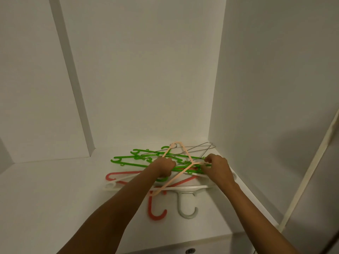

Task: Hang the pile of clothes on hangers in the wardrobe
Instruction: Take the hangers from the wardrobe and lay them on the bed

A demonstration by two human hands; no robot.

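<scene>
The peach hanger [183, 172] tops the pile [128, 159] near the shelf's [55, 189] back right corner, running front to back between the hands; left hand [164, 167] and right hand [217, 166] fingers curl on it, I think

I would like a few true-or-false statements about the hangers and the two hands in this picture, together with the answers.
1. The left hand and the right hand both grip hangers in the pile. True.
2. The red hanger has its hook pointing toward the back wall. False: the hook points toward the near edge of the shelf.
3. The peach hanger lies on top of the green hangers. True.
4. A shirt hangs on the white hanger. False: it is bare, and no clothes are in view.
</scene>
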